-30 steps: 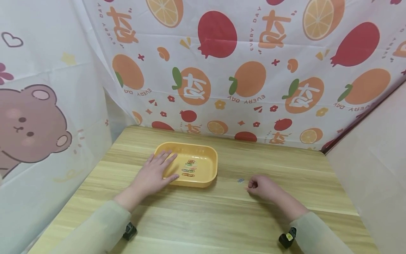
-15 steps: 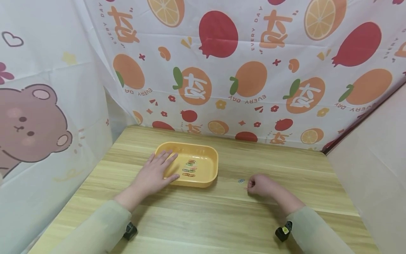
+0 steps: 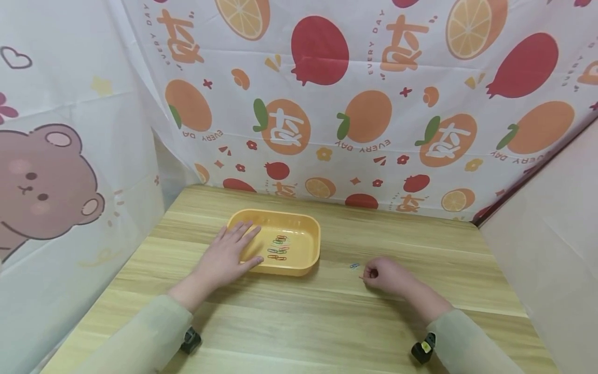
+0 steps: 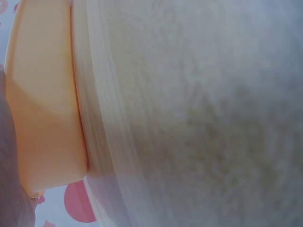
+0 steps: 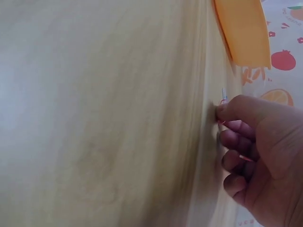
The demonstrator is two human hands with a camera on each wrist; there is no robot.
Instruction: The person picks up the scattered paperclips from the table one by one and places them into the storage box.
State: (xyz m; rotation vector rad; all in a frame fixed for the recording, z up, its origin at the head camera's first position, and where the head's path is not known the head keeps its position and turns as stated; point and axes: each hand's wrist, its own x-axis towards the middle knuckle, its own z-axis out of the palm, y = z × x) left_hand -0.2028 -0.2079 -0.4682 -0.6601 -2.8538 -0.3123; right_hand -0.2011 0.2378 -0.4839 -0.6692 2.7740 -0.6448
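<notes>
A yellow plastic tray (image 3: 306, 222) holds several coloured paper clips (image 3: 279, 251) on its floor. My left hand (image 3: 223, 258) rests over the tray's left end, fingers spread and the thumb at the front rim. To the tray's right, my right hand (image 3: 390, 276) is low at the tabletop, thumb and index finger pinching a small reddish paper clip (image 3: 362, 278); its other fingers are curled in. Just left of that hand lies a blue paper clip (image 3: 354, 266), perhaps with another beside it. In the right wrist view the fingertips partly hide the pinched clip.
The wooden table (image 3: 289, 322) stands against a fruit-printed curtain (image 3: 322, 119) at the back. A bear-printed curtain (image 3: 121, 156) hangs along the left and a pale panel (image 3: 546, 223) along the right. Small black cameras (image 3: 422, 350) sit at both wrists.
Very little differs. The right wrist shifts slightly while its fingers keep pinching the reddish paper clip at the same spot; the left hand stays on the tray.
</notes>
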